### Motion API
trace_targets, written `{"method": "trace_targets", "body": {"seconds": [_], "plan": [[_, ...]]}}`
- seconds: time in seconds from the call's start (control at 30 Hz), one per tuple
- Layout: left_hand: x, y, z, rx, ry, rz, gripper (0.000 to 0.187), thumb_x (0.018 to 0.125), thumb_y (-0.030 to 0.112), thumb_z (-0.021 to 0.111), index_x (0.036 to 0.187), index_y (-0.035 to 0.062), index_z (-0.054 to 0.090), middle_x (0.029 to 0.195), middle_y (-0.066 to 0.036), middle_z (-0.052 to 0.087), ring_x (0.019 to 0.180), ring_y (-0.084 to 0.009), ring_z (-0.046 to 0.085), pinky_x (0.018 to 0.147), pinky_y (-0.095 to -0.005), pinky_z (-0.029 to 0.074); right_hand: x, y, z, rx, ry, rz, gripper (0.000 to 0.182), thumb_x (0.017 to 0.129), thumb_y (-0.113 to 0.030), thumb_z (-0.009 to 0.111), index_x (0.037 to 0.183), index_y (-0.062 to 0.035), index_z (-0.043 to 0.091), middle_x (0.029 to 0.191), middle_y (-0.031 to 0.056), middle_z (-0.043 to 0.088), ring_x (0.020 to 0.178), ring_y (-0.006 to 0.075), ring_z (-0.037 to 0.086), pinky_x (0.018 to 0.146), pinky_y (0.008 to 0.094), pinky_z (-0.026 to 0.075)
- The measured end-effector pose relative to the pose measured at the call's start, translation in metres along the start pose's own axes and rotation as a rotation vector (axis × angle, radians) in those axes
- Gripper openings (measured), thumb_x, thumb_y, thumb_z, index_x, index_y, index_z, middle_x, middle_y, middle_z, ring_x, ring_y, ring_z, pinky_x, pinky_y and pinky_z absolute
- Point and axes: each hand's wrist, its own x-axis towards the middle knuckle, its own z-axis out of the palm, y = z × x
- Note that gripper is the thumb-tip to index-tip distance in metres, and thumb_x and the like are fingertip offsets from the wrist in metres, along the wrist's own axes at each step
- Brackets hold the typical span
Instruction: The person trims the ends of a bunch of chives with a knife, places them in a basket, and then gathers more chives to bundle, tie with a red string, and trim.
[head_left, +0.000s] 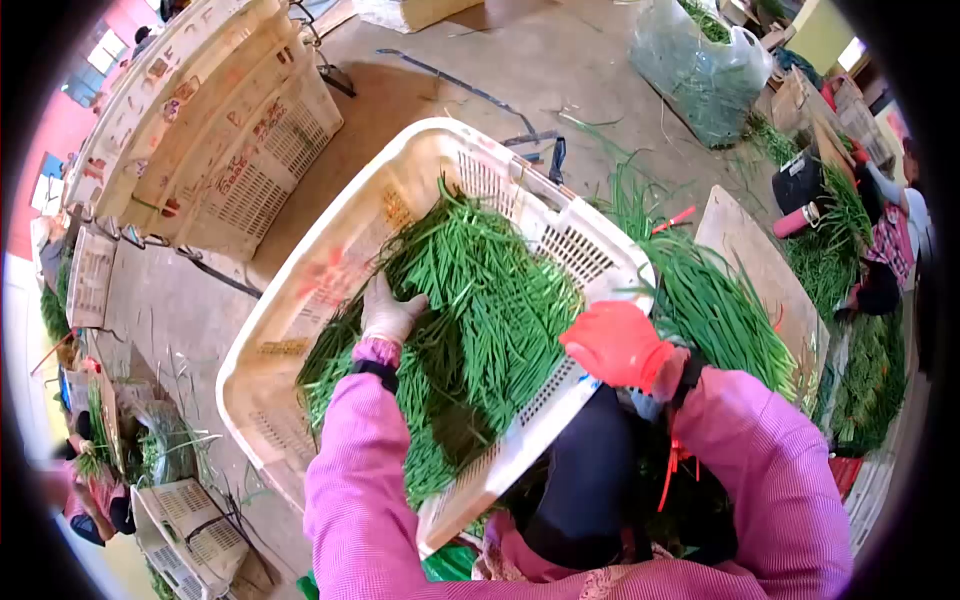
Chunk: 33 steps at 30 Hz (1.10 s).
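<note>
A large off-white plastic crate [330, 215] with slotted sides sits tilted in front of me, holding a heap of long, thin green leaves that look like chives [490, 290]. My left hand [390, 312], in a pale glove, is inside the crate with its thumb spread, resting against the leaves. Some of its fingertips are hard to make out. My right hand [622, 345], in a red glove, is closed at the crate's near right rim. Its fingertips are partly hidden. Just beyond that rim lies a bundle of longer green leaves [715, 310].
Stacked crates [220, 130] stand at the upper left. A clear plastic bag [700, 75] of greens is on the floor at the upper right, and a board [765, 270] lies below it. Other people [895, 225] sit among greens at both sides. Dark strapping [480, 95] crosses the floor.
</note>
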Motion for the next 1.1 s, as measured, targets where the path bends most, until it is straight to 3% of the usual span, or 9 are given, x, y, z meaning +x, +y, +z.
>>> {"method": "trace_targets", "body": {"seconds": [0.17, 0.27, 0.37, 0.47, 0.63, 0.7, 0.83, 0.97, 1.1], "plan": [[0.047, 0.038, 0.027, 0.228, -0.144, -0.106, 0.135, 0.064, 0.068, 0.076, 0.156, 0.0052, 0.000, 0.162, -0.019, 0.011, 0.150, -0.0335, 0.007, 0.120, -0.0504, 0.004, 0.000, 0.002, -0.001, 0.049, 0.006, 0.007, 0.020, 0.087, -0.027, 0.058, 0.087, -0.0105, 0.070, 0.078, 0.0075, 0.065, 0.078, 0.0297, 0.061, 0.072, 0.0432, 0.048], [0.059, 0.050, 0.035, 0.333, -0.373, -0.210, 0.136, 0.065, 0.071, 0.074, 0.156, 0.0070, -0.003, 0.156, -0.019, 0.029, 0.144, -0.0323, 0.031, 0.120, -0.0535, 0.005, 0.002, 0.004, -0.001, 0.103, 0.040, -0.026, 0.021, 0.086, -0.025, 0.061, 0.092, -0.0076, 0.071, 0.084, 0.0080, 0.068, 0.079, 0.0284, 0.063, 0.073, 0.0411, 0.050], [0.060, 0.055, 0.043, 0.241, -0.279, -0.283, 0.127, 0.065, 0.060, 0.082, 0.154, 0.0060, 0.010, 0.143, -0.019, 0.048, 0.133, -0.0308, 0.047, 0.111, -0.0462, 0.035, 0.002, 0.003, -0.002, 0.125, 0.034, -0.002, 0.021, 0.086, -0.024, 0.062, 0.092, -0.0069, 0.071, 0.084, 0.0082, 0.069, 0.078, 0.0281, 0.064, 0.074, 0.0407, 0.051], [0.055, 0.045, 0.055, 0.076, -0.211, -0.196, 0.090, 0.068, 0.042, 0.083, 0.137, 0.0031, 0.040, 0.132, -0.022, 0.055, 0.116, -0.0376, 0.059, 0.096, -0.0425, 0.049, 0.005, 0.000, -0.007, 0.108, 0.001, 0.010, 0.021, 0.086, -0.024, 0.061, 0.093, -0.0070, 0.072, 0.084, 0.0084, 0.069, 0.078, 0.0277, 0.064, 0.073, 0.0405, 0.051], [-0.014, 0.062, 0.076, 0.023, 0.257, -0.009, 0.078, 0.069, 0.022, 0.079, 0.136, 0.0078, 0.042, 0.114, -0.021, 0.058, 0.097, -0.0393, 0.063, 0.084, -0.0470, 0.052, 0.002, 0.002, -0.002, 0.094, 0.052, -0.007, 0.021, 0.086, -0.025, 0.061, 0.092, -0.0071, 0.072, 0.082, 0.0078, 0.068, 0.078, 0.0275, 0.064, 0.073, 0.0404, 0.051], [-0.025, 0.057, 0.082, 0.026, 0.058, 0.086, 0.085, 0.067, 0.023, 0.082, 0.140, 0.0101, 0.040, 0.123, -0.020, 0.057, 0.106, -0.0379, 0.060, 0.090, -0.0439, 0.050, 0.001, 0.000, -0.002, 0.092, 0.052, -0.001, 0.021, 0.086, -0.025, 0.061, 0.092, -0.0072, 0.072, 0.082, 0.0075, 0.068, 0.078, 0.0274, 0.064, 0.074, 0.0403, 0.051], [-0.040, 0.069, 0.103, 0.115, 0.174, 0.179, 0.084, 0.066, 0.022, 0.082, 0.139, 0.0103, 0.043, 0.130, -0.018, 0.054, 0.122, -0.0358, 0.050, 0.102, -0.0422, 0.042, -0.002, 0.002, 0.001, 0.060, 0.045, 0.016, 0.021, 0.086, -0.025, 0.061, 0.092, -0.0086, 0.072, 0.080, 0.0068, 0.068, 0.077, 0.0275, 0.063, 0.072, 0.0409, 0.050], [-0.024, 0.069, 0.087, 0.035, -0.030, -0.015, 0.082, 0.070, 0.024, 0.080, 0.140, 0.0104, 0.041, 0.123, -0.020, 0.061, 0.109, -0.0367, 0.061, 0.093, -0.0438, 0.049, -0.003, 0.002, 0.004, 0.064, 0.080, 0.018, 0.021, 0.087, -0.026, 0.059, 0.091, -0.0096, 0.072, 0.078, 0.0068, 0.067, 0.077, 0.0283, 0.063, 0.072, 0.0420, 0.049], [-0.014, 0.060, 0.058, -0.197, -0.015, -0.154, 0.076, 0.074, 0.023, 0.073, 0.141, 0.0120, 0.039, 0.114, -0.024, 0.066, 0.101, -0.0411, 0.064, 0.089, -0.0447, 0.050, -0.003, 0.001, 0.001, 0.045, 0.060, 0.033, 0.023, 0.089, -0.028, 0.057, 0.088, -0.0108, 0.072, 0.077, 0.0072, 0.067, 0.077, 0.0290, 0.063, 0.072, 0.0433, 0.049]]}}
